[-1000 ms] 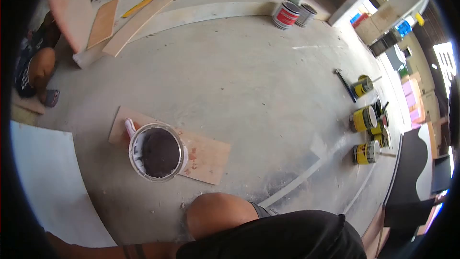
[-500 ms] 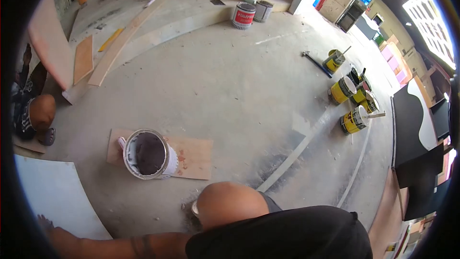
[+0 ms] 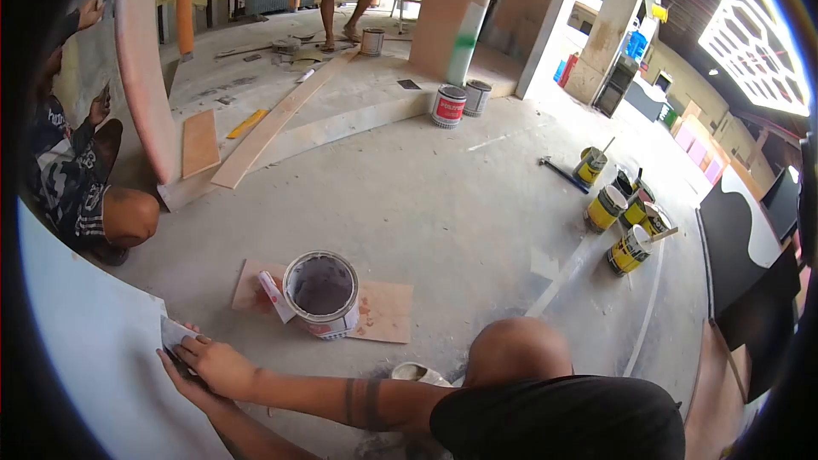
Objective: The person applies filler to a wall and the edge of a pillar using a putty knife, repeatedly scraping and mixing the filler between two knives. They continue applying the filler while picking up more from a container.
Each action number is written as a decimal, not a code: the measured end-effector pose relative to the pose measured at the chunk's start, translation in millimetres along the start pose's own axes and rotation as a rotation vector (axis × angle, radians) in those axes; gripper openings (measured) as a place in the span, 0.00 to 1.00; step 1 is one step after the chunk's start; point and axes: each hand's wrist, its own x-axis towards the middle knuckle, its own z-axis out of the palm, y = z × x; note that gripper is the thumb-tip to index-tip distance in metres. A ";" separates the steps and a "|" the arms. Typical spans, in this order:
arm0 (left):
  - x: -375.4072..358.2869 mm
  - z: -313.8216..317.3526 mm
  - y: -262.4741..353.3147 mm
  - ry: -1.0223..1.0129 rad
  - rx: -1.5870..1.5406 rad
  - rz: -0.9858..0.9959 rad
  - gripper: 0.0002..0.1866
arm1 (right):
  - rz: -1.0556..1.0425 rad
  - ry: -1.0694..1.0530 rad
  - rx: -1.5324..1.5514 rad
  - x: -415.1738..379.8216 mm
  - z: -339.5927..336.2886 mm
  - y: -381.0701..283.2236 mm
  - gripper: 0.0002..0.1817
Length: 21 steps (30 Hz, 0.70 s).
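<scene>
At the near right edge of the white panel (image 3: 94, 324), my two hands meet around a flat grey blade (image 3: 176, 332). My right hand (image 3: 213, 366), at the end of the banded forearm, has its fingers closed over the blade. Underneath, my left hand (image 3: 186, 385) is closed about its lower part and is partly covered by the right hand. The blade's handle, if there is one, is hidden. To the right, an open can (image 3: 341, 319) of greyish paste stands on a stained brown board (image 3: 383, 307), with a white and red tube (image 3: 275, 296) leaning beside it.
A co-worker (image 3: 128, 213) crouches at the left by a curved panel (image 3: 145, 77). Another person stands at the back. Long planks (image 3: 281, 119) lie on the raised step. Yellow cans (image 3: 629, 251) and a hammer (image 3: 562, 175) are at the right, two cans (image 3: 449, 106) by the column.
The view has tilted up and swung left. Before, one hand lay spread on the white panel; now both hands are together at its edge on the flat grey blade.
</scene>
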 end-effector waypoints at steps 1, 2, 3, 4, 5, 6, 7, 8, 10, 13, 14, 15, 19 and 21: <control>0.2 8.4 1.1 -0.014 -0.005 -0.004 0.27 | -0.014 0.014 -0.005 2.0 1.5 0.4 0.25; -3.6 15.4 4.0 0.028 0.019 -0.001 0.28 | -0.031 0.025 -0.008 3.3 3.0 0.9 0.25; -9.5 29.7 10.0 0.070 0.042 0.000 0.28 | -0.049 0.035 -0.012 4.5 3.9 0.8 0.25; -12.8 42.5 15.1 0.105 0.060 0.003 0.29 | -0.038 0.019 0.013 8.0 4.1 0.5 0.25; -13.5 41.9 16.5 0.110 0.034 0.008 0.29 | -0.026 0.005 0.036 13.6 5.0 -1.1 0.25; -16.2 44.9 20.0 0.113 0.008 0.016 0.28 | -0.017 -0.009 0.059 20.0 5.9 -3.0 0.25; -16.6 49.5 24.1 0.114 -0.018 0.027 0.28 | -0.032 -0.006 0.052 26.0 7.7 -4.8 0.25; -20.9 54.8 25.8 0.150 -0.024 0.056 0.27 | -0.047 -0.003 0.044 31.3 8.7 -8.0 0.25; -7.5 14.9 16.3 0.058 -0.050 0.082 0.26 | -0.081 0.009 0.062 37.9 9.5 -10.2 0.25; -25.1 27.9 23.9 0.138 0.213 0.195 0.28 | -0.097 -0.004 0.139 35.4 21.7 -9.4 0.25; -26.7 27.7 26.1 0.149 0.167 0.178 0.28 | -0.110 -0.033 0.150 32.3 24.5 -11.5 0.26; -28.1 26.0 27.4 0.156 0.112 0.160 0.28 | -0.119 -0.062 0.165 28.7 26.3 -17.6 0.26; -32.9 25.3 33.7 0.203 0.063 0.166 0.29 | -0.207 -0.294 0.176 4.5 31.9 -42.2 0.29; -33.5 28.6 31.9 0.223 0.074 0.173 0.29 | -0.260 -0.502 0.268 6.4 17.5 -50.4 0.33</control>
